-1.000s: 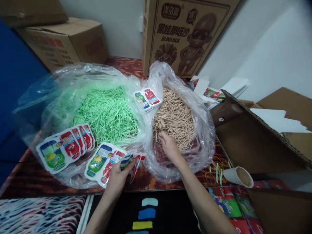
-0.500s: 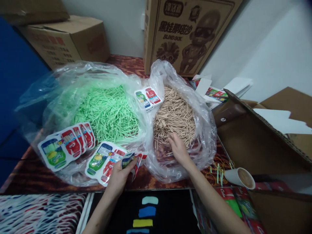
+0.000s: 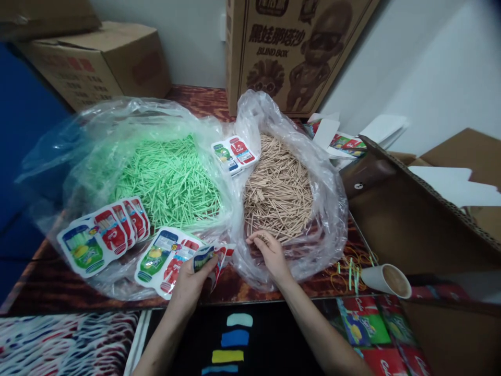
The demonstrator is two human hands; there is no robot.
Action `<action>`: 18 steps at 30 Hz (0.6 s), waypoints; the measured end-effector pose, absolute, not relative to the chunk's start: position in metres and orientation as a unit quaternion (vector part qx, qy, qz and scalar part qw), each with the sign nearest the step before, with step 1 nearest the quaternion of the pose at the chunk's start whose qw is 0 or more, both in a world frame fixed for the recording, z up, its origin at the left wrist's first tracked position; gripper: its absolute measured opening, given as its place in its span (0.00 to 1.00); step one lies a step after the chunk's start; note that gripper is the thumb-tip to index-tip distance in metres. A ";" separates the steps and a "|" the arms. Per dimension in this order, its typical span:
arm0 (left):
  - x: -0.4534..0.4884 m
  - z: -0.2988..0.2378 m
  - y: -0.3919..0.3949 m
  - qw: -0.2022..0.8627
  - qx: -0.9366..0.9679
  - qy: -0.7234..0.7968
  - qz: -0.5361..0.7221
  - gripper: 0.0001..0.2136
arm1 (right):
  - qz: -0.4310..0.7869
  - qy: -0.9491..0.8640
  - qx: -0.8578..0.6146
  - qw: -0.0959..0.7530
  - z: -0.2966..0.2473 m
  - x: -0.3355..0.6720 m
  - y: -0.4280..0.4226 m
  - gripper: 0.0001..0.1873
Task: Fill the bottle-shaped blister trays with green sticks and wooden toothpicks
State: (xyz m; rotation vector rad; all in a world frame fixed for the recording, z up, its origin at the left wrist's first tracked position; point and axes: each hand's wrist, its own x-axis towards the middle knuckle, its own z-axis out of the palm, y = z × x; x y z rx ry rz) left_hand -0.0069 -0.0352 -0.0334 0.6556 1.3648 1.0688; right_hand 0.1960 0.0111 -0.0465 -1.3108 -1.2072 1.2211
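Tan, slender sticks (image 3: 279, 193) lie jumbled in clear plastic (image 3: 332, 224).

Lone head-worn camera, facing forward, down over table (image 3: 200, 99); left hand (image 3: 193, 278), right hand (image 3: 273, 256) near.

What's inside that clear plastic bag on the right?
The clear plastic bag holds a heap of thin brown sticks, with the right hand at its near edge. The upper layer shows; whatever lies under the heap is covered.
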 end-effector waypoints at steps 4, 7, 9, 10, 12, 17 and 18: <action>-0.006 -0.033 -0.035 0.602 0.286 0.582 0.466 0.14 | 0.468 -0.534 -0.532 0.461 -0.049 0.195 0.006 0.09; -0.005 -0.031 -0.035 0.598 0.288 0.591 0.458 0.15 | 0.460 -0.554 -0.525 0.454 -0.051 0.196 0.005 0.10; -0.004 -0.030 -0.035 0.597 0.289 0.592 0.458 0.14 | 0.457 -0.561 -0.522 0.452 -0.054 0.197 0.004 0.09; -0.003 -0.030 -0.034 0.598 0.290 0.590 0.458 0.14 | 0.456 -0.563 -0.520 0.452 -0.055 0.197 0.004 0.09; -0.003 -0.031 -0.034 0.600 0.290 0.588 0.459 0.14 | 0.456 -0.566 -0.518 0.451 -0.056 0.197 0.003 0.09; -0.002 -0.033 -0.033 0.604 0.292 0.587 0.454 0.16 | 0.452 -0.566 -0.524 0.448 -0.054 0.196 0.003 0.09; -0.002 -0.034 -0.033 0.605 0.290 0.586 0.456 0.16 | 0.450 -0.566 -0.526 0.448 -0.053 0.196 0.003 0.09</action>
